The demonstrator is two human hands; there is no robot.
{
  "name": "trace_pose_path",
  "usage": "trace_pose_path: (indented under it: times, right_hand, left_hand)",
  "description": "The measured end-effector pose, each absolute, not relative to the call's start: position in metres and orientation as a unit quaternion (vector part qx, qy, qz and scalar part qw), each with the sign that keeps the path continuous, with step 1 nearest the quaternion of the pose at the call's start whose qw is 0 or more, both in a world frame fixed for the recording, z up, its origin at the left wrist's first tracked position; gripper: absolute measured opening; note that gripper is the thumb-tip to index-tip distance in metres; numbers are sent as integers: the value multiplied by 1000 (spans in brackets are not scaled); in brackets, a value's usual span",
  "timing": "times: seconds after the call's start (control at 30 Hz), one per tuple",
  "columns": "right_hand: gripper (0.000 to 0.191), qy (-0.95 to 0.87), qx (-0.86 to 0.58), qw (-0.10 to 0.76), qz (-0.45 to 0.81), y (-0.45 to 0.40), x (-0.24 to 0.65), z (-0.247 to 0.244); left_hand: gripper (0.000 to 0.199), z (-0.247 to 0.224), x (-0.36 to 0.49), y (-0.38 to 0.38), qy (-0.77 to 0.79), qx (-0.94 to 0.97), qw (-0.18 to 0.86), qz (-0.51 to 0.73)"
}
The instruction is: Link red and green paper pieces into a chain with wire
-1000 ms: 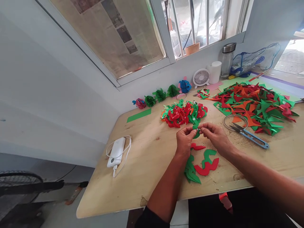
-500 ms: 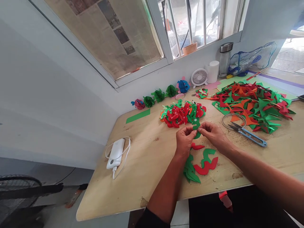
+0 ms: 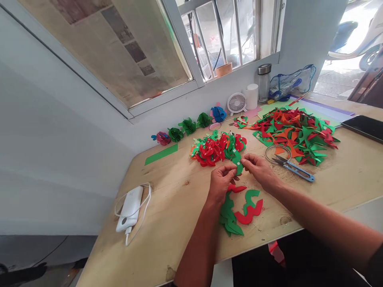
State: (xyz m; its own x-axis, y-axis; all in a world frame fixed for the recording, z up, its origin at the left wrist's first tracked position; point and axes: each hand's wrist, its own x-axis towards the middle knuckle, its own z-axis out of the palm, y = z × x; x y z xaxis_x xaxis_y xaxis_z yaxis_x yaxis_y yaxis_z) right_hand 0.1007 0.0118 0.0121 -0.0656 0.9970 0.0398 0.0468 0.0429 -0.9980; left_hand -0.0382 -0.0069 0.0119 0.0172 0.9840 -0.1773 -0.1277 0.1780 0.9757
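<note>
My left hand (image 3: pixel 222 179) pinches the lower end of a green paper piece (image 3: pixel 238 162) that bears small white squares. Close to its right edge is my right hand (image 3: pixel 257 167), fingers pinched together; whatever they hold is too small to make out. Just behind lies a pile of red and green cut pieces (image 3: pixel 211 149) with white squares. Nearer the table's front edge are green wavy pieces (image 3: pixel 229 219), a red wavy piece (image 3: pixel 249 214) and a green one (image 3: pixel 249 199).
Blue-handled snips (image 3: pixel 296 170) lie by a metal ring, beside a large heap of paper scraps (image 3: pixel 296 133). A white power bank (image 3: pixel 130 208) with a cable is at left. A small fan (image 3: pixel 237 103), bottle (image 3: pixel 263 85) and paper ornaments (image 3: pixel 189 126) line the wall.
The view has turned to the right, showing a phone. My hands have moved slightly apart, the right one leaving the middle of the green piece for its edge.
</note>
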Motion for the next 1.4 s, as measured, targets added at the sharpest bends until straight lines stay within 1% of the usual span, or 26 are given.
trace_pose_path:
  times: [0.13,0.23,0.37,0.47,0.5,0.57,0.7,0.8,0.9,0.97,1.03,1.1,1.13,1.2,1.27,1.33,1.4]
  right_hand:
    - [24,-520,-494,489,496,14,111,25]
    - [24,-572,-519,468,430,13,135,31]
    - [22,-668,-584,399,233,6,182,21]
    - [21,-716,-628,298,69,-3,215,4]
    - [22,-725,-637,261,38,-6,222,-1]
    - [25,-729,-648,220,5,-13,231,-10]
    - [32,-733,-651,190,-43,-19,231,-20]
    - [31,-727,-655,203,-29,-18,229,-18]
    - [30,-686,-669,280,50,-15,230,-7]
    - [31,-630,-670,356,167,-13,230,2]
    - [32,-533,-641,436,340,-11,229,11]
    - [28,-448,-605,474,457,-9,226,15]
    - [26,-421,-596,477,489,-8,223,16]
    - [27,-403,-601,462,513,-6,218,16]
    - [37,-429,-613,434,503,-5,214,14]
    - [46,-487,-628,400,457,-3,213,12]
    - [45,-562,-651,355,366,0,216,10]
  left_hand:
    - [29,11,-38,-6,517,417,566,489]
    - [26,10,-38,-6,518,418,564,489]
    - [25,11,-38,-7,514,420,567,488]
    - [24,11,-38,-7,509,426,567,488]
    - [23,10,-38,-7,508,430,566,487]
    - [20,8,-37,-7,509,440,561,482]
    - [14,2,-37,-5,516,474,533,474]
    - [10,-2,-38,-3,517,505,506,471]
    - [9,-4,-39,-2,527,528,486,456]
    - [10,-5,-39,-3,540,554,458,437]
    - [12,-6,-39,-3,555,592,411,416]
    - [13,-7,-40,-4,567,628,361,392]
    - [13,-7,-40,-4,572,642,343,379]
    - [13,-8,-41,-4,582,658,323,352]
    - [13,-8,-41,-4,594,667,308,329]
    - [14,-7,-42,-4,610,668,288,314]
    - [16,-4,-42,-4,622,667,270,307]
